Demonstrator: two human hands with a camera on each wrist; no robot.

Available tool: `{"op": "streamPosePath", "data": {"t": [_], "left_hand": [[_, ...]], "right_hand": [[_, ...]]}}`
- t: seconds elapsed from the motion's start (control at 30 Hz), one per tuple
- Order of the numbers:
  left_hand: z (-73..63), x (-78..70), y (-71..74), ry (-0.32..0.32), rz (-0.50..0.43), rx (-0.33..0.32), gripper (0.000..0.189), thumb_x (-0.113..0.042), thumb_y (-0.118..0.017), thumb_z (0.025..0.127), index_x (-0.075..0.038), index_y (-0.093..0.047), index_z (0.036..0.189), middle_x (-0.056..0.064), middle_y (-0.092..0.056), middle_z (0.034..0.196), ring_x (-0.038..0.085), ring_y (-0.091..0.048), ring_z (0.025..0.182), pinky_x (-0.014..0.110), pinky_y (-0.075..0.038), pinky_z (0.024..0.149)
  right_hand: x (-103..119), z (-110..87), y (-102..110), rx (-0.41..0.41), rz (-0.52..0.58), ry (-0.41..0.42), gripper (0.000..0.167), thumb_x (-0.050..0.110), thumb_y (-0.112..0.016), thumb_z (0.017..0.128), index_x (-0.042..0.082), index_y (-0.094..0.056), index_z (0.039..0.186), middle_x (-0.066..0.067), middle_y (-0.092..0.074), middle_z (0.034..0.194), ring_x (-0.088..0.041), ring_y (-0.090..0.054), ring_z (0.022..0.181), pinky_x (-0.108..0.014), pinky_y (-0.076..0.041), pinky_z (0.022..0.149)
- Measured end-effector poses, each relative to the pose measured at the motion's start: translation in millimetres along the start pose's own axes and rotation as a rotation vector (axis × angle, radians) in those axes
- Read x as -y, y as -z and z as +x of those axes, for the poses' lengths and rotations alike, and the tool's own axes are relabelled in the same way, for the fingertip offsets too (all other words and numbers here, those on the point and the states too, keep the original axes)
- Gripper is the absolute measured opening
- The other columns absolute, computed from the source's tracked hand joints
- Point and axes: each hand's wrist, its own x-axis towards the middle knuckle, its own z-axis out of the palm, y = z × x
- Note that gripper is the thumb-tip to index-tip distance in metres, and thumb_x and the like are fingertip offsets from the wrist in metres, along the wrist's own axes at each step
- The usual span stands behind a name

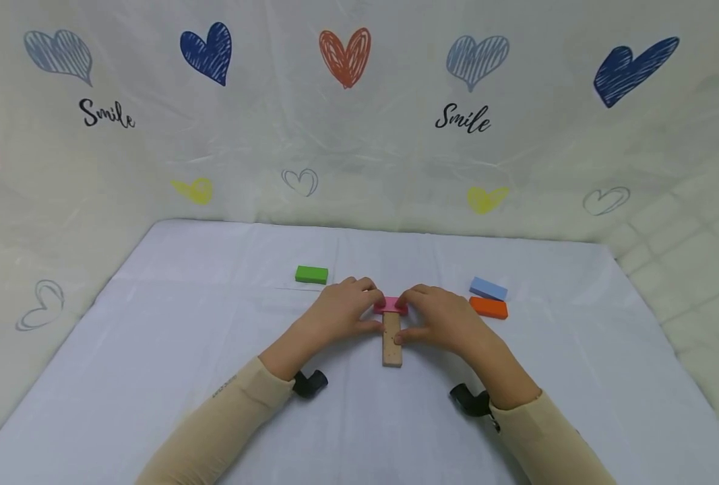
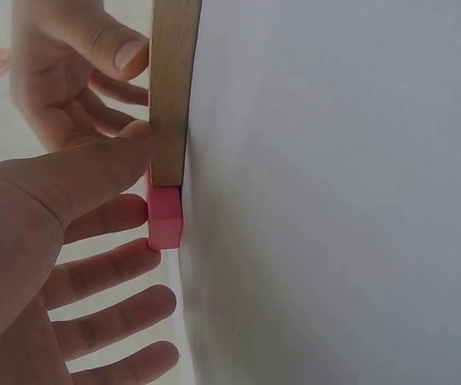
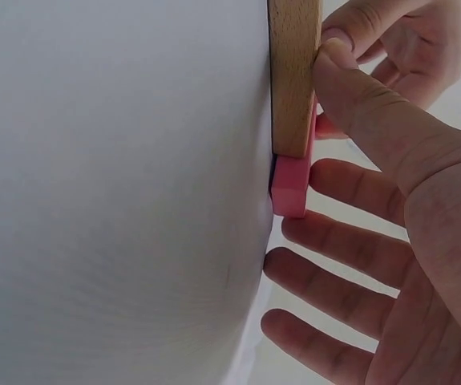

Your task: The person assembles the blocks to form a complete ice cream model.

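A pink block (image 1: 391,305) lies crosswise at the far end of a natural wooden block (image 1: 391,356), making a T shape on the white cloth. My left hand (image 1: 337,311) reaches in from the left, its index and middle fingertips at the pink block (image 2: 165,220) and its thumb tip at the wooden block (image 2: 171,88). From the other side my right hand (image 1: 447,318) touches the pink block (image 3: 292,183) with its fingertips, while its thumb rests on the wooden block's upper edge. The other fingers of both hands spread fairly straight.
A green block (image 1: 312,275) lies beyond my left hand. Past my right hand, a blue block (image 1: 488,289) and an orange block (image 1: 488,308) lie close together. Behind the white-covered table (image 1: 213,350) hangs a pale curtain (image 1: 389,148) printed with hearts.
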Motion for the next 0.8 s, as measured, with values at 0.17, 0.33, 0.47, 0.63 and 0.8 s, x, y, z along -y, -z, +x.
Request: {"op": "streamPosePath", "data": {"t": [0.17, 0.33, 0.47, 0.63, 0.8], "left_hand": [[0.4, -0.5, 1.8, -0.001, -0.005, -0.001, 0.041, -0.051, -0.074, 0.086, -0.025, -0.069, 0.118, -0.005, -0.063, 0.112, 0.017, -0.059, 0.101, 0.029, -0.053, 0.075], [-1.3, 2.5, 7.3, -0.025, -0.048, -0.009, 0.037, -0.047, -0.075, 0.087, -0.025, -0.069, 0.118, -0.005, -0.062, 0.119, 0.017, -0.06, 0.106, 0.031, -0.055, 0.079], [-4.8, 10.5, 19.2, -0.034, -0.116, -0.045, 0.035, -0.042, -0.075, 0.089, -0.025, -0.07, 0.119, -0.006, -0.062, 0.122, 0.016, -0.06, 0.109, 0.031, -0.054, 0.085], [-11.7, 26.6, 35.8, 0.027, -0.157, -0.078, 0.036, -0.038, -0.073, 0.09, -0.023, -0.068, 0.123, -0.007, -0.062, 0.124, 0.016, -0.06, 0.114, 0.033, -0.054, 0.091], [-19.9, 45.8, 46.9, 0.114, -0.173, -0.077, 0.035, -0.037, -0.073, 0.091, -0.024, -0.068, 0.123, -0.007, -0.063, 0.126, 0.016, -0.059, 0.115, 0.039, -0.053, 0.091]], "right_hand": [[1, -0.2, 2, 0.001, 0.0, -0.003, 0.056, 0.056, -0.083, 0.072, 0.022, -0.068, 0.114, 0.002, -0.067, 0.122, -0.022, -0.062, 0.113, -0.046, -0.056, 0.089], [-1, -2.9, 7, 0.001, 0.019, 0.014, 0.056, 0.055, -0.082, 0.075, 0.021, -0.067, 0.118, 0.002, -0.066, 0.122, -0.021, -0.062, 0.112, -0.044, -0.056, 0.089], [-7, -8.9, 19, -0.018, 0.095, -0.005, 0.054, 0.047, -0.079, 0.083, 0.021, -0.065, 0.127, 0.001, -0.063, 0.129, -0.022, -0.06, 0.119, -0.046, -0.054, 0.093], [-21, -18.3, 35, -0.09, 0.141, -0.019, 0.048, 0.034, -0.076, 0.088, 0.018, -0.063, 0.131, -0.004, -0.063, 0.133, -0.028, -0.059, 0.122, -0.051, -0.051, 0.096], [-34, -23.4, 42, -0.115, 0.114, -0.042, 0.044, 0.03, -0.075, 0.09, 0.019, -0.063, 0.131, -0.005, -0.064, 0.131, -0.03, -0.061, 0.117, -0.053, -0.051, 0.091]]}}
